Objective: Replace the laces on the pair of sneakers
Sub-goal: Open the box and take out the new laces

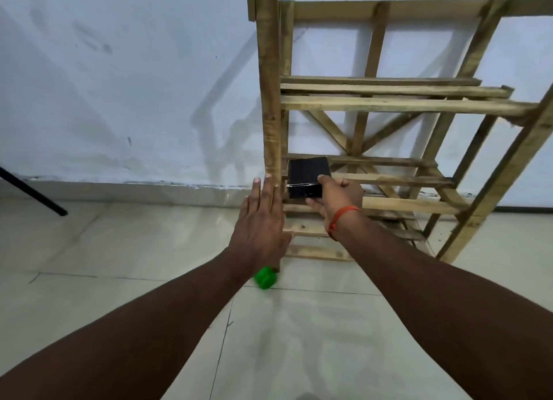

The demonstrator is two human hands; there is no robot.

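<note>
Two hands reach toward the wooden rack (389,106), a slatted frame standing on the tiled floor (299,339) against the pale wall (119,85). No sneakers or laces show anywhere, so where the task's things lie cannot be told; my guess is that the black box (306,175) has something to do with them, though nothing on it says so. The box sits at the left end of one of the rack's lower shelves, just inside the rack's front left post (269,85), its long side running along the slats.

Right hand (335,196) grips the box's near right corner, thumb on top and fingers beneath, so it is plainly the nearer hand for drawing the box out. Left hand (260,220) is flat and open, fingers straight, holding nothing, lying against the post as if to steady the rack. That post stands just left of the box and would block a leftward pull. Below the left wrist, near the rack's foot, lies a small green object (264,277). An orange thread (341,217) circles the right wrist.
</note>
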